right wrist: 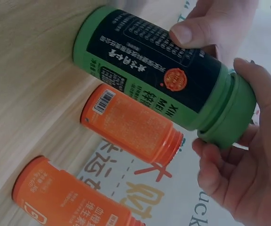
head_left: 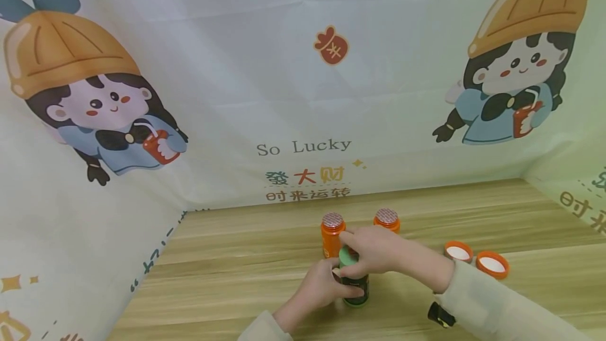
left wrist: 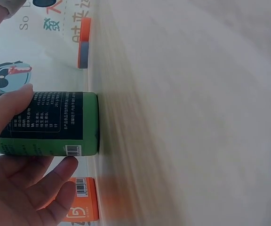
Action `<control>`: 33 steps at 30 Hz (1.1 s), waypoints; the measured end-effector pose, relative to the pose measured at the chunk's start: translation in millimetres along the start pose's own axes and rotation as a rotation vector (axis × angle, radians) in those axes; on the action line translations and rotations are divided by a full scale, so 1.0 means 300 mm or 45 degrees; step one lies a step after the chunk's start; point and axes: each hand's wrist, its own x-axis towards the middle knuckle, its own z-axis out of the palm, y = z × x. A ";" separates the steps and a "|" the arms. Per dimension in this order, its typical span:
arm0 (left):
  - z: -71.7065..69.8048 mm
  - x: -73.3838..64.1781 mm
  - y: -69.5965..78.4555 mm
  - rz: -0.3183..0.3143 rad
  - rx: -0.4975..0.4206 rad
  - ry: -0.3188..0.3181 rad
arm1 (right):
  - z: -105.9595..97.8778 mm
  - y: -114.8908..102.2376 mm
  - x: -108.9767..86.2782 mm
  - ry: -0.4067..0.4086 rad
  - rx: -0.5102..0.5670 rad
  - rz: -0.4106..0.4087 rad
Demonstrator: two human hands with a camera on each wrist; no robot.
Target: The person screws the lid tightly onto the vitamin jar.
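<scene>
A green supplement bottle (head_left: 356, 289) with a dark label stands upright on the wooden table. My left hand (head_left: 322, 286) grips its body, the thumb lying across the label in the left wrist view. On the bottle's green screw cap (right wrist: 232, 113), my right hand (head_left: 376, 250) has its thumb and fingers curled round the rim. The cap sits on the neck, with a narrow groove showing below it in the right wrist view. Just behind stand an orange bottle (head_left: 331, 238) and a second orange bottle (head_left: 387, 219), both uncapped with patterned seals over their mouths.
Right of the bottles, an orange cap (head_left: 458, 252) and another orange cap (head_left: 492, 264) lie with their white insides up. A small black object (head_left: 441, 314) shows beside my right sleeve. A printed cloth (head_left: 227, 109) hangs behind the wooden table (head_left: 213, 272) and along its sides.
</scene>
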 end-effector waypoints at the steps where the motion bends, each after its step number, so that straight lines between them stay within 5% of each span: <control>1: 0.000 0.001 0.000 0.005 0.013 0.003 | 0.003 -0.002 0.000 0.012 -0.008 0.021; 15: -0.001 0.006 0.002 0.019 0.051 0.005 | 0.016 -0.036 0.001 0.086 -0.164 0.248; 19: 0.000 0.001 0.000 0.057 0.092 0.007 | 0.008 -0.045 -0.005 0.036 -0.227 0.306; 23: 0.001 0.000 -0.004 0.035 0.048 -0.004 | -0.023 -0.034 -0.022 -0.044 -0.132 0.361; 27: 0.000 -0.001 -0.005 0.000 -0.020 -0.015 | -0.067 0.006 -0.047 -0.125 0.139 0.254; 33: -0.001 -0.004 -0.003 -0.006 -0.009 -0.009 | -0.103 0.061 -0.071 -0.274 0.412 -0.149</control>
